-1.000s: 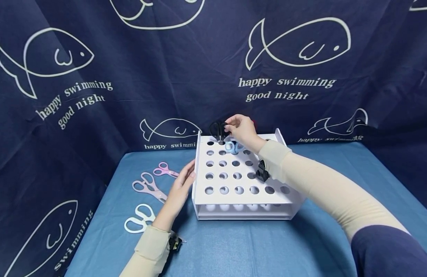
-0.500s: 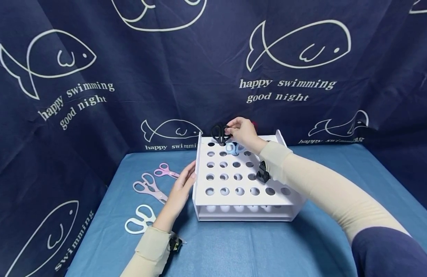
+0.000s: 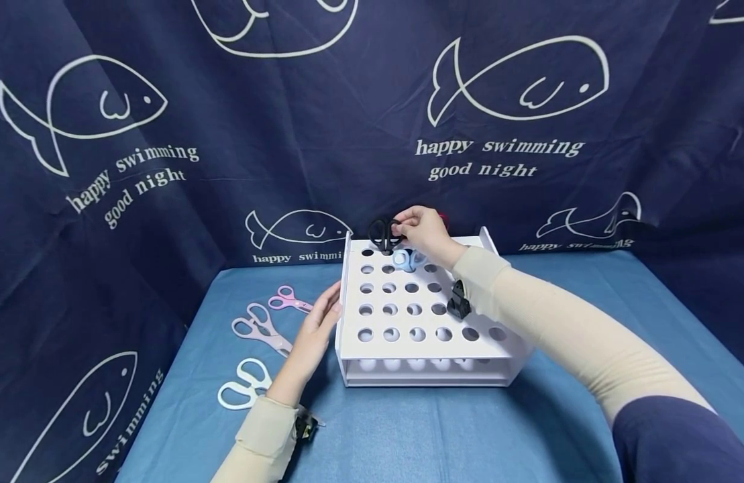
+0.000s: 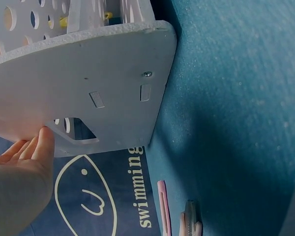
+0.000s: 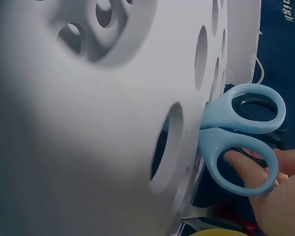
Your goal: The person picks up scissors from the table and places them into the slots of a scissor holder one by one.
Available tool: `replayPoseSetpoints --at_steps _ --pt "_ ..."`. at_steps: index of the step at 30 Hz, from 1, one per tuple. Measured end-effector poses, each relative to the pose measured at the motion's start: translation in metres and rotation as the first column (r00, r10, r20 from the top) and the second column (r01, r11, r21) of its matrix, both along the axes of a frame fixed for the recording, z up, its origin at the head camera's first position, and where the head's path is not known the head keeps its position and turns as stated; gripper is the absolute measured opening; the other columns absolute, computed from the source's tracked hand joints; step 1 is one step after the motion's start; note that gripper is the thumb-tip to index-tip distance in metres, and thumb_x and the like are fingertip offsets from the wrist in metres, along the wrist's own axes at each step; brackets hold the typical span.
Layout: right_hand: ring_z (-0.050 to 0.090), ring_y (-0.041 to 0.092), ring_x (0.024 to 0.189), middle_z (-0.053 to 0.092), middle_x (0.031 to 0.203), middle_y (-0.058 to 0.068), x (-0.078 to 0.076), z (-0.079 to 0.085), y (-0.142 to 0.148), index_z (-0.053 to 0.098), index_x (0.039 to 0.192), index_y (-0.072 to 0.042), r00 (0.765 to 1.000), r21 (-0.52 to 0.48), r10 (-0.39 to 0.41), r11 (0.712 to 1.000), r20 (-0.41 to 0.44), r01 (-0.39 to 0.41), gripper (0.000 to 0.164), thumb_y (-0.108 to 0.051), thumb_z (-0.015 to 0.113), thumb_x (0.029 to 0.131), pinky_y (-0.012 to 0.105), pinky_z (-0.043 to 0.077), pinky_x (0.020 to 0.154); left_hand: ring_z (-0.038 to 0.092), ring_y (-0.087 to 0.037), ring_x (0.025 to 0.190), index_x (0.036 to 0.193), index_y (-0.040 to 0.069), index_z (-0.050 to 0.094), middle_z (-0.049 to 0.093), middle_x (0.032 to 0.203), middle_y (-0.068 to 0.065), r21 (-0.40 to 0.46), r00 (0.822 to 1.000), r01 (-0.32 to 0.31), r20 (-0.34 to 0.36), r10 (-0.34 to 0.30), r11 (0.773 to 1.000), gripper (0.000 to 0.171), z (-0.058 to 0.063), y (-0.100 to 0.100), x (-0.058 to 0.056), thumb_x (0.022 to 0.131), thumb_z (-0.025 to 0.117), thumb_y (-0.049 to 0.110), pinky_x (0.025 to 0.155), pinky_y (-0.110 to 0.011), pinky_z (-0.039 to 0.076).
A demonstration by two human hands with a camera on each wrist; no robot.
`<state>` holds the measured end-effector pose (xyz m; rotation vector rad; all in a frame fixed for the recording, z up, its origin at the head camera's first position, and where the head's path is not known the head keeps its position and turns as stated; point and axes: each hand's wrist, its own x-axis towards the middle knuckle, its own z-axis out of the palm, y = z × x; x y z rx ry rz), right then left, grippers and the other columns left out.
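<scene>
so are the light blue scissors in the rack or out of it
In: the light blue scissors show only their handles above the top of the white rack; blades hidden.

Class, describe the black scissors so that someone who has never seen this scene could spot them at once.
On the blue table stands a white rack with rows of round holes. At its back row, left of centre, the right hand holds the black scissors by the handle. Their black loops set them apart from the light blue scissors just in front.

left hand (image 3: 314, 329): fingers nearly straight | right hand (image 3: 427, 233): pinching | right arm (image 3: 565, 325): extended forward, sleeved
</scene>
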<state>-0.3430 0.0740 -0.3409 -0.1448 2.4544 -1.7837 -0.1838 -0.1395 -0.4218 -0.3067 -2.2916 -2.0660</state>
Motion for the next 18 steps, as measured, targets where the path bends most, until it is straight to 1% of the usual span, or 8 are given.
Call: replayPoseSetpoints --at_steps 5,13,15,18 --pt "0.065 0.031 0.106 0.067 0.112 0.023 -0.0014 -0.0009 0.0010 0.061 0.111 0.005 1.000 -0.026 0.010 1.000 0.005 -0.010 0.017 -0.002 0.055 0.096 0.035 0.058 0.084 0.034 -0.021 0.142 0.149 0.012 0.035 0.037 0.154 -0.010 0.005 1.000 0.004 -0.006 -0.004 1.000 0.048 0.0008 0.0003 0.0002 0.105 0.042 0.026 0.117 -0.037 0.027" --pt "0.066 0.028 0.103 0.068 0.110 0.020 -0.0024 0.0000 0.0020 0.063 0.113 0.003 1.000 -0.009 0.012 1.000 0.009 -0.012 0.020 -0.004 0.059 0.095 0.032 0.058 0.083 0.033 -0.021 0.143 0.149 0.012 0.034 0.037 0.154 -0.010 0.001 1.000 0.006 -0.007 -0.006 1.000 0.048 0.0002 0.0000 -0.0005 0.105 0.042 0.026 0.117 -0.037 0.027" --pt "0.065 0.028 0.102 0.068 0.110 0.020 -0.0025 -0.0001 0.0021 0.063 0.114 0.003 1.000 0.004 0.019 1.000 0.002 -0.019 0.022 -0.004 0.061 0.094 0.029 0.058 0.081 0.033 -0.021 0.143 0.149 0.012 0.034 0.036 0.154 -0.010 0.002 1.000 0.007 -0.006 -0.007 1.000 0.048 -0.0001 -0.0001 -0.0006 0.104 0.042 0.026 0.117 -0.037 0.027" --pt "0.065 0.025 0.093 0.069 0.111 0.018 -0.0020 0.0001 0.0025 0.064 0.116 0.001 0.999 0.036 0.030 0.999 -0.014 -0.029 0.024 -0.004 0.063 0.092 0.024 0.056 0.073 0.033 -0.021 0.143 0.150 0.011 0.034 0.036 0.154 -0.010 0.003 1.000 0.003 -0.004 -0.003 1.000 0.048 -0.0006 -0.0002 -0.0006 0.104 0.042 0.026 0.117 -0.037 0.027"
